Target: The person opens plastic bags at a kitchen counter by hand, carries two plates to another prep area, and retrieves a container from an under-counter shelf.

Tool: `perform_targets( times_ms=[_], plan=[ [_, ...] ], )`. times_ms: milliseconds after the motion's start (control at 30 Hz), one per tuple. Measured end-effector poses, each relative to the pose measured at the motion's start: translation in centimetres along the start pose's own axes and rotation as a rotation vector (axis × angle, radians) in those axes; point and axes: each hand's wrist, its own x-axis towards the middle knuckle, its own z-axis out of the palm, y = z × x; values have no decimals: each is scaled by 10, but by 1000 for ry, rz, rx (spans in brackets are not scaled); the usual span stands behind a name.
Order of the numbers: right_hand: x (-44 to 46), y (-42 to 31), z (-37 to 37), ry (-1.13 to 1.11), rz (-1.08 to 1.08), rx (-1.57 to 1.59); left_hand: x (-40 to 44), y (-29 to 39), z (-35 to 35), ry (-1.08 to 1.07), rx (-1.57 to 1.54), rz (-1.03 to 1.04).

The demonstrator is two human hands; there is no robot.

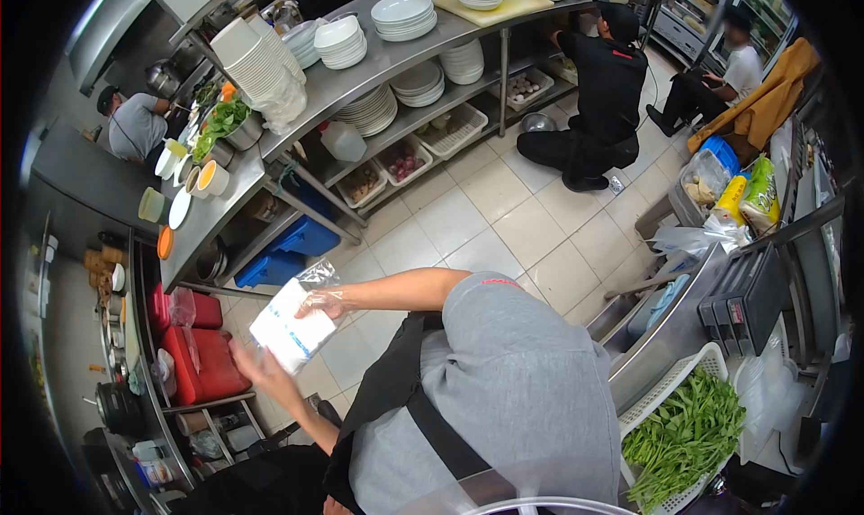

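My right hand [321, 306] is closed on the upper edge of a white packet with blue print [294, 328], its thumb lying across the face. The packet looks like folded paper in clear plastic, and the loose end of the plastic wrap [319, 274] sticks up past the fingers. Just below and left of the packet is my left hand [263, 371], slightly blurred, its fingers apart; whether a fingertip touches the packet's edge cannot be made out. Both hands are over the floor near a red container [200, 367].
A steel counter [396, 70] carries stacked plates and bowls, with crates beneath. A person in black [607, 92] crouches beside it; another sits at far right [733, 65], and one stands at left [135, 124]. A basket [715, 360] of leafy greens [684, 429] is lower right.
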Motion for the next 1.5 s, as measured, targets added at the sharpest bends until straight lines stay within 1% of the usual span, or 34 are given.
perform_targets(
  times_ms=[33,67,133,200,233,300,333,367,433,467,500,533,567,600,633,667,700,767,833,867,933,1000,1033,1067,1100,1133,1200,1267,1367,1400,1500],
  plan=[
    [6,3,-11,-18,17,-64,2,-9,-9,173,38,-90],
    [25,9,-35,-62,41,-182,0,-16,-15,43,-208,-267],
    [13,-2,-11,-29,119,-299,-4,-24,-22,-215,-704,-614],
    [-18,-31,44,18,227,-446,-22,-40,-9,-251,-1118,-843],
    [-17,-37,47,3,152,-675,-31,-48,0,-270,-1324,-957],
    [-7,-44,48,-25,-1,-1129,-45,-49,14,-238,-1442,-900],
    [4,-43,43,-31,-3,-1042,-51,-50,20,-215,-1503,-870],
    [10,-45,35,-20,-64,-1248,-57,-54,24,-184,-1543,-861],
    [9,-77,48,-4,-193,-1660,-71,-68,27,-119,-1622,-839],
    [-4,-94,66,64,-72,-1368,-78,-80,29,-47,-1681,-853],
    [-23,-110,86,129,42,-1074,-84,-89,28,-45,-1757,-814],
    [-31,-124,96,122,34,-989,-89,-96,26,-43,-1833,-770],
    [-29,-125,94,4,-42,-1013,-94,-105,24,-38,-1909,-720],
    [-25,-124,90,-121,-118,-1036,-100,-120,19,-52,-1942,-719],
    [-20,-123,86,-251,-193,-1054,-95,-101,20,15,-1875,-731],
    [-19,-114,82,-430,-355,-1174,-94,-79,21,83,-1807,-741],
    [-21,-119,88,-412,-254,-1260,-90,-64,19,151,-1735,-749],
    [-28,-131,104,-384,-52,-1419,-116,-110,33,49,-1391,-553],
    [-29,-142,108,-363,-131,-1237,-118,-117,24,-28,-1658,-906],
    [-30,-145,109,-343,-158,-1139,-120,-115,25,3,-1649,-891],
    [-40,-152,117,-330,-165,-1081,-123,-102,34,36,-1637,-869],
    [-47,-157,122,-307,-173,-1016,-122,-98,35,-32,-1769,-709],
    [-50,-160,125,-305,-186,-1040,-119,-93,38,-77,-1834,-631],
    [-54,-163,130,-298,-201,-1064,-115,-89,40,-165,-1954,-507],
    [-58,-164,131,-289,-217,-1086,-114,-94,43,-189,-1866,-534],
    [-57,-162,128,-295,-290,-1103,-117,-104,43,-200,-1740,-598],
    [-60,-161,132,-286,-346,-1091,-122,-123,45,-266,-1551,-698],
    [-65,-160,138,-298,-387,-1065,-102,-87,37,-372,-1396,-657],
    [-74,-163,145,-299,-378,-1069,-83,-70,38,-474,-1432,-615],
    [-77,-164,147,-287,-391,-1021,-77,-66,37,-504,-1461,-599],
    [-93,-174,156,-275,-481,-1016,-55,-53,39,-615,-1610,-519]
  ],
)
